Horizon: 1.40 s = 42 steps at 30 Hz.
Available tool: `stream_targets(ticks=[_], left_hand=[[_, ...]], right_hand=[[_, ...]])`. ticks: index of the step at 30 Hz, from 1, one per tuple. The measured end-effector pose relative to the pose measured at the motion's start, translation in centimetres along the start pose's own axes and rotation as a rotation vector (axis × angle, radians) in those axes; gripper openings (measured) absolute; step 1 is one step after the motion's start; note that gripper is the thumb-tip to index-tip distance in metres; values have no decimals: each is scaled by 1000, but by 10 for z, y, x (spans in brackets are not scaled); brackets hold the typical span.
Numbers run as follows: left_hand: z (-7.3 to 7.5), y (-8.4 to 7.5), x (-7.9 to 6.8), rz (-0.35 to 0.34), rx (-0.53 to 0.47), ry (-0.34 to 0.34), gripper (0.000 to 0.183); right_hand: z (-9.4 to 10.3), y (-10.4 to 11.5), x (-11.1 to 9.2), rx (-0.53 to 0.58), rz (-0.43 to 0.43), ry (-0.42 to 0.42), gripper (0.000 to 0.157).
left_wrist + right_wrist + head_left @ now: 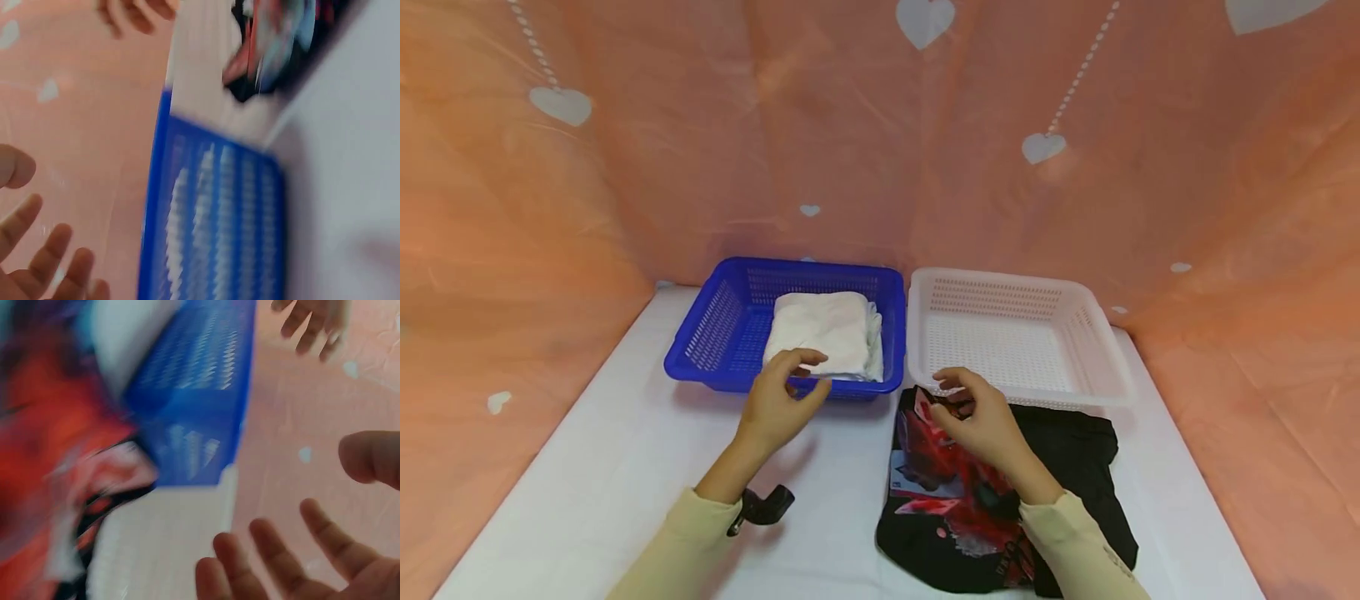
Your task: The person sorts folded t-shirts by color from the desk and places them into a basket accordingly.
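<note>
My left hand (pixel 778 404) hovers at the front edge of the blue basket (pixel 700 377), its fingers loosely bent and holding nothing. Inside that basket, towards the right side, lies a folded white cloth (pixel 822 327). Over a black garment with a red print (pixel 1075 467), my right hand (pixel 985 421) is raised with relaxed, spread fingers and an empty palm. The garment lies flat on the table, its top edge close against the white basket (pixel 1105 367). Both wrist views are partly blurred; the left fingers (pixel 56 244) and right fingers (pixel 269 547) appear there apart from any object.
The two baskets stand side by side at the back of a white-covered table (pixel 587 467). An orange curtain with white hearts (pixel 865 133) encloses the back and sides. A black strap device (pixel 767 506) sits at my left wrist.
</note>
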<state>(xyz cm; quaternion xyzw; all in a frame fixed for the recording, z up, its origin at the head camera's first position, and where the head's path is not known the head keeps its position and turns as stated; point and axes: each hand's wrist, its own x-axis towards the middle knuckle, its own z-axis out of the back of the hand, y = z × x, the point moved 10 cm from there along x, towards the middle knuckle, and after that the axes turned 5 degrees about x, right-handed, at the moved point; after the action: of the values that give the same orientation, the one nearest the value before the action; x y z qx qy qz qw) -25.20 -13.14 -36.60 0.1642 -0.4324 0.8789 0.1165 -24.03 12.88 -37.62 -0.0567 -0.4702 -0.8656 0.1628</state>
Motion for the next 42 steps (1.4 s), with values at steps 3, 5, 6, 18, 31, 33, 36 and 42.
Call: stream_targets(ticks=[3,5,6,18,31,33,36,42], left_hand=[[-23,-4,-20,29,-34,87,32],[-43,-4,-32,64,-64,159,33],[-53,-3,-38,83,-82,196,34],[-145,0,-83,198,-233,501,52],[-174,-9,-99,241,-247,584,63],[-175,-9,-100,251,-251,600,63],[-177,-9,-101,250,-249,618,64],[-165,-17,-95,164,-266,578,61]], right_hand=[[13,-20,-25,-69,-52,-10,41],[18,-34,-39,-124,-99,-11,42],[20,-41,-46,-152,-127,-8,43],[27,-75,-83,-322,-324,35,54],[0,-99,-93,-72,-340,160,66],[-3,-103,-93,-3,-351,178,66],[-6,-107,-93,113,-374,208,66],[-7,-96,-89,247,-318,210,66]])
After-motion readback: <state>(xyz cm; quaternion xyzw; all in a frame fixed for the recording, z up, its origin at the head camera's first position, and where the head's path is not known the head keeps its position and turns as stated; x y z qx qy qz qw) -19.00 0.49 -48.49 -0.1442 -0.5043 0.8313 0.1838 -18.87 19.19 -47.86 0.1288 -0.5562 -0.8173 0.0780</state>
